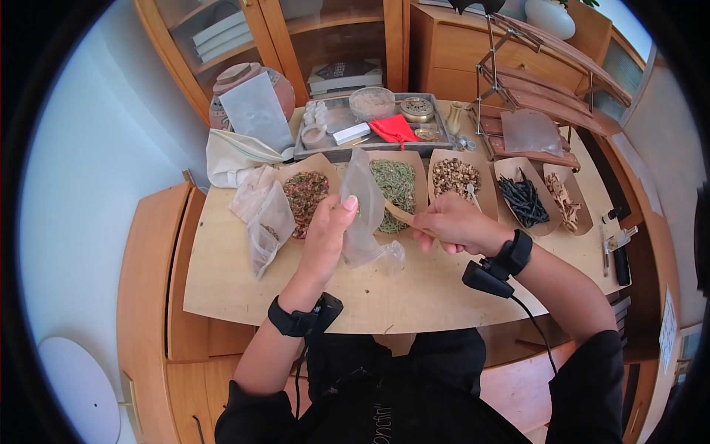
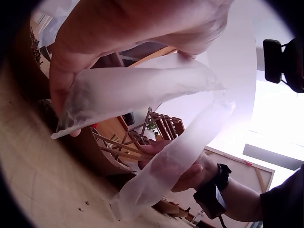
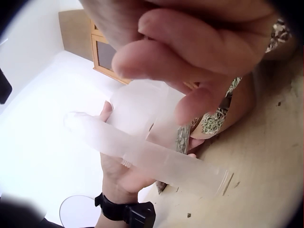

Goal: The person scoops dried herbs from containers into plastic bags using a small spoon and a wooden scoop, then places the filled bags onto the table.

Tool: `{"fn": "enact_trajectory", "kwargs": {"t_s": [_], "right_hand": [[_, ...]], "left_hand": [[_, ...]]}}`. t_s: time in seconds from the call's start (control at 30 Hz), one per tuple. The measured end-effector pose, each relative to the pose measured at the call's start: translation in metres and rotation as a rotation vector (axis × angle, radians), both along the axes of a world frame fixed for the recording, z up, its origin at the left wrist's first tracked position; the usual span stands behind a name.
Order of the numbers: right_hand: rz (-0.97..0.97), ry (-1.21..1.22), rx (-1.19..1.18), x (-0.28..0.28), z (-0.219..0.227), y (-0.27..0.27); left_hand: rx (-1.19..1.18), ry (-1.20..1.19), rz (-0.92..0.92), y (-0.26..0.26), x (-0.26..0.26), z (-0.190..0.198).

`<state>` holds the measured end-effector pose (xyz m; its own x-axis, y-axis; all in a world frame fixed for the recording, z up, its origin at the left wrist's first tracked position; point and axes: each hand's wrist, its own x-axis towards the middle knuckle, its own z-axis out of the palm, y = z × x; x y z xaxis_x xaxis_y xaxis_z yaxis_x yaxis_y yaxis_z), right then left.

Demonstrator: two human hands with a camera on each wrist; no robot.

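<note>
A frosted translucent bag (image 1: 361, 222) hangs from the left hand (image 1: 325, 233), whose thumb and fingers grip its side; in the left wrist view the bag (image 2: 142, 88) gapes wide. The right hand (image 1: 460, 223) holds a wooden tool (image 1: 398, 213), probably tongs, since two thin strips show in the left wrist view. Its far end lies beside the bag, over the tray of green dried herb (image 1: 393, 185). Greenish herb (image 3: 182, 140) shows at the bag in the right wrist view.
Paper trays hold red-brown flowers (image 1: 305, 196), brown pieces (image 1: 455, 177), dark strips (image 1: 522, 198) and pale slices (image 1: 562, 201). A partly filled pouch (image 1: 270, 229) lies left. Behind stands a grey tray (image 1: 336, 154) with a red pouch (image 1: 393, 129); a folding wooden rack (image 1: 536, 96) is back right.
</note>
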<state>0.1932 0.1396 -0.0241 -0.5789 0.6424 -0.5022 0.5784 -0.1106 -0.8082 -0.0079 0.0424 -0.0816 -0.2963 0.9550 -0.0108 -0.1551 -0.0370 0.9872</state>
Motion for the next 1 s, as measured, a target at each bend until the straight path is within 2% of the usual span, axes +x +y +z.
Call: {"fn": "enact_trajectory", "kwargs": {"t_s": [0.33,0.43,0.5,0.53,0.6,0.83,0.9,1.0], "right_hand": [[-0.120,0.097,-0.018,0.019,0.003,0.005],[-0.130,0.122,-0.010,0.024,0.006,0.010],[-0.137,0.124,0.005,0.028,0.010,0.012],[-0.147,0.126,0.016,0.029,0.014,0.013],[-0.154,0.127,0.035,0.031,0.025,0.014],[-0.128,0.194,0.077,0.037,0.079,0.008],[-0.105,0.186,0.070,0.039,0.089,0.004],[-0.071,0.209,0.040,0.036,0.100,-0.005]], "left_hand": [[0.024,0.040,-0.066,-0.004,0.001,0.005],[0.017,-0.005,0.015,-0.005,0.004,0.011],[0.010,0.098,0.023,-0.008,0.008,0.029],[0.022,0.098,0.030,-0.005,0.005,0.027],[-0.092,0.295,0.085,0.003,-0.001,0.019],[-0.093,0.253,0.089,0.006,0.004,0.032],[-0.112,0.306,0.089,0.005,0.005,0.038],[-0.075,0.282,0.076,0.009,0.003,0.030]]}}
